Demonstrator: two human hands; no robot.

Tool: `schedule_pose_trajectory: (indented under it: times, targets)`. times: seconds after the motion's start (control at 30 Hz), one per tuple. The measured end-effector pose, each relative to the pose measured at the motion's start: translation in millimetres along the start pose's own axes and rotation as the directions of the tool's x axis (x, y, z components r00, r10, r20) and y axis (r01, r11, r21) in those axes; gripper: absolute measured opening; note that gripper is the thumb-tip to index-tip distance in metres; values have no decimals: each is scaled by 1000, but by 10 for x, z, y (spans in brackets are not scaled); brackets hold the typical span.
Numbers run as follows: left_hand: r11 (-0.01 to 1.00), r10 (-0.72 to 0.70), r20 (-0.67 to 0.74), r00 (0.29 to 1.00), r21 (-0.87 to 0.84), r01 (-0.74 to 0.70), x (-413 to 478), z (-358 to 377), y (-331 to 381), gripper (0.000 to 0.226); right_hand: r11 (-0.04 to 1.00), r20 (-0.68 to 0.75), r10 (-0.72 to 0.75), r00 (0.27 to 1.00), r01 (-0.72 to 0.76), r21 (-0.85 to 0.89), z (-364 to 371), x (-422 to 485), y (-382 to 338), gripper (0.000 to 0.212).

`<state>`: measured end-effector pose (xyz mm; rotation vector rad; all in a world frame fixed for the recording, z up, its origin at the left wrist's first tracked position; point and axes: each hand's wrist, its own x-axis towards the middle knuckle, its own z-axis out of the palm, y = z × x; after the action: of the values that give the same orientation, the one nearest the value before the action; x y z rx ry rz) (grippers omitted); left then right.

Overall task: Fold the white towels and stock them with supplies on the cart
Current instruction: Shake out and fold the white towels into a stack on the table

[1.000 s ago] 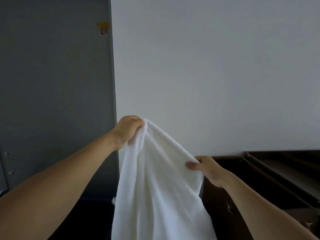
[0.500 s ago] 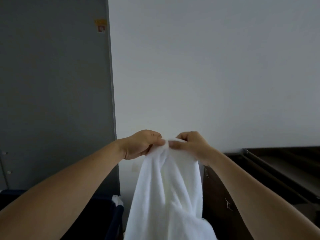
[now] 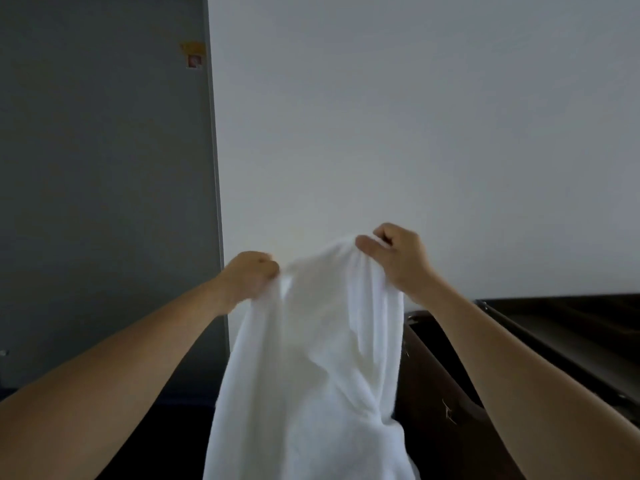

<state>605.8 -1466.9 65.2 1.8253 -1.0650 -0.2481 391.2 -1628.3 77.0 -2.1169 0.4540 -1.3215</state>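
Head: white towel [image 3: 311,375] in both hands [image 3: 251,280] [image 3: 398,259]

Both hands up, gripping the top edge of a white towel [image 3: 311,358]. Left hand [image 3: 251,280] bunches the left end, right hand [image 3: 398,258] pinches the right end slightly higher. Towel hangs in folds, white wall [image 3: 415,116] behind, dark wood unit [image 3: 554,327] at right.

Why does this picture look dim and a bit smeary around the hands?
Head view: the left hand is smeared by motion blur, the right hand looks sharper; the white towel both grip is bright and washed out, its weave barely visible; the wall is evenly dim and grey, without glare; the edge of the grey panel beside it leans, likely wide-angle distortion.
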Motion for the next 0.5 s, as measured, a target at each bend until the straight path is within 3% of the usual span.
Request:
schedule_pose_trajectory:
  times: [0.03, 0.1, 0.13, 0.2, 0.33, 0.43, 0.5]
  targets:
    - [991, 37, 165, 986, -130, -15, -68, 57, 45, 24, 999, 25, -21, 999, 20, 46, 40, 44, -125, 33]
    - [933, 137, 445, 885, -359, 35, -172, 165, 160, 37, 998, 168, 33, 985, -40, 41, 169, 4, -245, 28]
    - [911, 174, 524, 834, -406, 65, -214, 211, 207, 32, 997, 234, 72, 970, -78, 18, 235, -57, -241, 29]
    - [916, 173, 568, 804, -394, 81, -252, 280, 237, 23, 989, 299, 129, 945, -145, 31, 309, -177, -154, 35]
    - [943, 178, 406, 896, -330, -37, -185, 223, 134, 20, 947, 422, 265, 867, -317, 58, 206, -418, 143, 24]
    - [936, 169, 60, 984, -323, -141, -38, -15, 139, 29, 886, 538, 424, 729, -456, -81, 103, -674, 497, 27]
    - [962, 135, -165, 977, -215, -169, 51, -170, 121, 27, 866, 471, 478, 741, -489, -110, 37, -771, 656, 28]
